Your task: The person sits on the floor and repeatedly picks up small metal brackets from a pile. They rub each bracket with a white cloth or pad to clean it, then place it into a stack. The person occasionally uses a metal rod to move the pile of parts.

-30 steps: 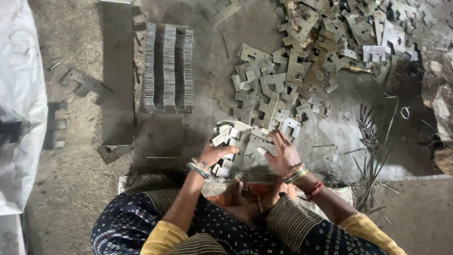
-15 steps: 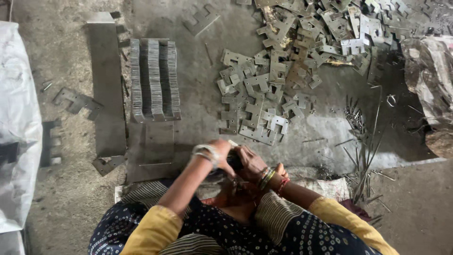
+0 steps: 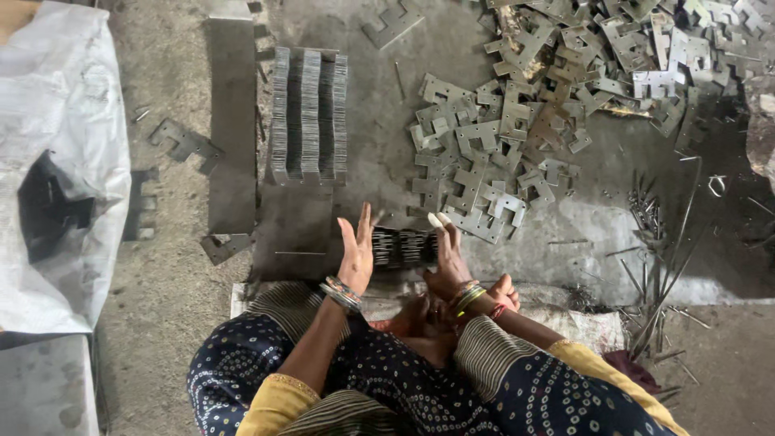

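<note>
Both hands are pressing in on one short stack of metal plates (image 3: 404, 247) on the floor (image 3: 178, 291). The left hand (image 3: 356, 252) stands flat and open against the stack's left end; the right hand (image 3: 446, 257) is open too, fingers straight, against its right end. Ahead of the left hand, three long rows of stacked plates (image 3: 309, 115) stand side by side. Beyond the right hand sprawls a loose heap of notched plates (image 3: 517, 137), too many to count.

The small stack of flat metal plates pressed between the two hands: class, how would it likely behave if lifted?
The small stack is many thin separate plates, so it would probably fan apart unless the left hand and right hand squeeze both ends. Being metal, it is likely stiff and heavy for its size. Notched edges may snag fingers.
</note>
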